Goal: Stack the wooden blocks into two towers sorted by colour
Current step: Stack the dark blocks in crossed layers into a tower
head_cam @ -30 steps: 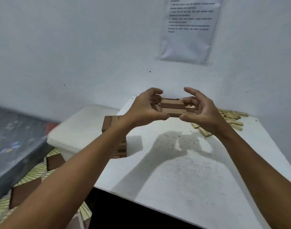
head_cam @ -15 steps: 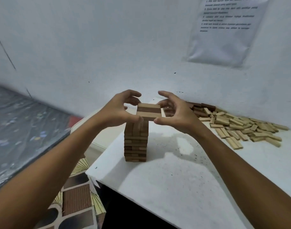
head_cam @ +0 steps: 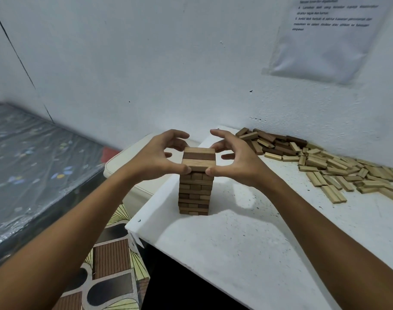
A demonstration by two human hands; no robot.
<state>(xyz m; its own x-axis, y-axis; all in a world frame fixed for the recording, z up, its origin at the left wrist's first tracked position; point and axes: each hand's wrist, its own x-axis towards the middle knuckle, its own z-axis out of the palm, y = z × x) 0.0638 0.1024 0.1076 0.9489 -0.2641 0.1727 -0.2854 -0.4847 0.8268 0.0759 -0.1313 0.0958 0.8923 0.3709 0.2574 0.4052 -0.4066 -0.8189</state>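
A tower of brown wooden blocks (head_cam: 196, 193) stands near the left edge of the white table (head_cam: 247, 242). On its top lies a layer of three blocks (head_cam: 198, 158) side by side. My left hand (head_cam: 159, 157) pinches the left end of that layer and my right hand (head_cam: 235, 157) pinches the right end, thumbs at the front corners. A loose heap of dark blocks (head_cam: 271, 142) lies by the wall, and a bigger heap of pale blocks (head_cam: 347, 175) spreads to its right.
The white wall rises right behind the table, with a plastic-covered paper sheet (head_cam: 329, 36) on it. A cream stool or cushion (head_cam: 128, 166) sits left of the table. A dark mattress (head_cam: 34, 157) lies further left, above a patterned floor (head_cam: 110, 265).
Both hands carried the three-block layer from the heap leftward and down onto the top of the tower. The view swung left with them.
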